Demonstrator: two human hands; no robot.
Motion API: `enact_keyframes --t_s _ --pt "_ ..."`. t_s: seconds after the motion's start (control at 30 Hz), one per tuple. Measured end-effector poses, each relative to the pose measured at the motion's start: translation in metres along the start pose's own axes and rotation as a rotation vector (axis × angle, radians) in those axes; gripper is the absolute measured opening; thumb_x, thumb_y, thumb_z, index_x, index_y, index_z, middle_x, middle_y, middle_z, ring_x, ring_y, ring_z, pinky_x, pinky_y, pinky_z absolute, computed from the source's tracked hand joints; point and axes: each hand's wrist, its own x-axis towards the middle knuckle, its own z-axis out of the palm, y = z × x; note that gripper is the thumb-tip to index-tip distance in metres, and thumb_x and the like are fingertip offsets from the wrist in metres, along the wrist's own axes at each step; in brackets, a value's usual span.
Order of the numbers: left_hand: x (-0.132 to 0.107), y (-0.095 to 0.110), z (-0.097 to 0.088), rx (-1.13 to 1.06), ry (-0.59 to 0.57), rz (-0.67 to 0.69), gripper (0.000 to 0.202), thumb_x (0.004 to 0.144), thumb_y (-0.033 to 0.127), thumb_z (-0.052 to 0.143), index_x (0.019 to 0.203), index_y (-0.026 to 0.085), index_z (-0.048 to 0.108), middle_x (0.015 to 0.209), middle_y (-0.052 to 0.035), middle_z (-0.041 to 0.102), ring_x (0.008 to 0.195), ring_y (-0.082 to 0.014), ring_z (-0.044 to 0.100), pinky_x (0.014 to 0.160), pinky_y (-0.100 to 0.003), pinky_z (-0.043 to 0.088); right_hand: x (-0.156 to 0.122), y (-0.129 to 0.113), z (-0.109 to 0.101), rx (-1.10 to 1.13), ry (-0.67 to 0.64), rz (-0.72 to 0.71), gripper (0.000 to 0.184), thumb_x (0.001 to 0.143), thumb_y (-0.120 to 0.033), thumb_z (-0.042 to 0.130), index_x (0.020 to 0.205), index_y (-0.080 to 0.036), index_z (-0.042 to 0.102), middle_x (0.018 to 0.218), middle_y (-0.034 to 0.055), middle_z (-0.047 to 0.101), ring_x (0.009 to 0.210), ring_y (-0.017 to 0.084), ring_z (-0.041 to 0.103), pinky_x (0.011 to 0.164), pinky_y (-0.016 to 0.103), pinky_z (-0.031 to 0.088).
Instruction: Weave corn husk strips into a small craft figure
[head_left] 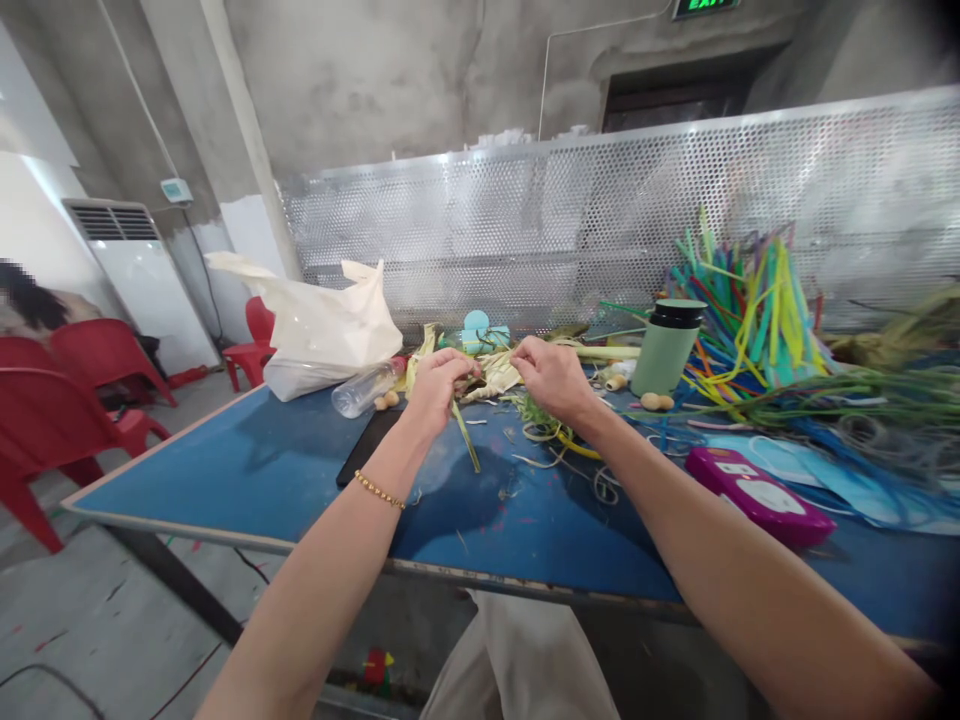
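My left hand [437, 390] is closed above the blue table, fingers pinched together. A narrow green-yellow plant strip [466, 440] hangs down from its fingers. My right hand [555, 378] is also closed, with thumb and forefinger pinched; whatever it grips is too small to make out. Between and just behind both hands lie pale, husk-like dried plant pieces [498, 374]. Below my right hand is a tangle of thin green strands [536, 420]. A black flat phone-like slab [369, 448] lies partly behind my left forearm.
A white plastic bag [326, 330] and a clear bottle [364, 392] are at the left. On the right stand a green tumbler [667, 350] and a heap of coloured strips [772, 310], near a purple box [757, 495] and blue face masks [817, 470]. A perforated metal panel [480, 235] rises behind.
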Motion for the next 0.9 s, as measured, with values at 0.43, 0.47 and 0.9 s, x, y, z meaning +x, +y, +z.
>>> enact_keyframes --t_s 0.43,0.47,0.9 --pt "0.007 -0.021 -0.011 0.526 -0.206 -0.097 0.018 0.059 0.019 0.071 0.048 0.016 0.057 0.048 0.0013 0.048 0.047 -0.0091 0.038 0.050 -0.025 0.029 0.005 0.016 -0.004 0.520 0.005 0.165 0.023 0.077 -0.038 0.058 0.071 -0.016 0.059 0.062 0.0006 0.056 0.057 0.012 0.043 0.054 0.025 0.033" --pt "0.007 -0.023 -0.012 0.552 -0.233 -0.078 0.017 0.058 0.017 0.073 0.049 0.016 0.058 0.047 0.0014 0.049 0.047 -0.0091 0.039 0.050 -0.025 0.030 0.005 0.015 -0.004 0.553 -0.003 0.181 0.024 0.076 -0.039 0.059 0.072 -0.016 0.059 0.061 0.0002 0.055 0.056 0.011 0.043 0.054 0.025 0.033" --pt "0.000 -0.018 0.005 0.414 -0.350 0.034 0.020 0.072 0.029 0.072 0.074 0.010 0.072 0.069 -0.0054 0.066 0.063 -0.0119 0.054 0.067 -0.028 0.043 0.000 -0.007 -0.002 0.820 -0.063 0.247 0.033 0.071 -0.047 0.066 0.074 -0.015 0.061 0.052 -0.0041 0.048 0.051 0.009 0.041 0.047 0.023 0.031"
